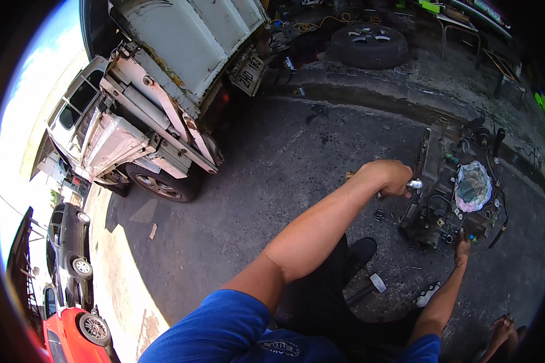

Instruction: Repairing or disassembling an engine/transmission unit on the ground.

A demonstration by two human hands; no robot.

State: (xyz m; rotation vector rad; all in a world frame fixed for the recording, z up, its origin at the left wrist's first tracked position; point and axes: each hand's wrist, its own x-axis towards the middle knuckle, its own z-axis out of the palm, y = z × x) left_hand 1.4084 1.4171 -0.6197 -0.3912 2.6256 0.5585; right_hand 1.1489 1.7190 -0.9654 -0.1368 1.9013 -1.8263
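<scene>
My left hand point(392, 178) is closed on a silver ratchet point(415, 184) at the near left side of a dark metal engine or gearbox assembly point(433, 212) lying on the pavement. Lower on that assembly, my right hand point(463, 248) touches its near edge, fingers curled; what they hold, if anything, is too small to make out. A crumpled pale cloth or plastic point(473, 184) covers part of its top. Small dark bolts point(378, 215) lie beside it. A hammer point(376, 284) rests by my foot, and a small metal part point(427, 295) lies near my right forearm.
A white tipper truck point(121, 142) stands at the left, with parked cars point(72, 327) beyond. A loose wheel point(369, 48), a yellow hose point(321, 25) and a metal bench point(457, 24) are at the back. Another person's hands point(501, 327) show at lower right.
</scene>
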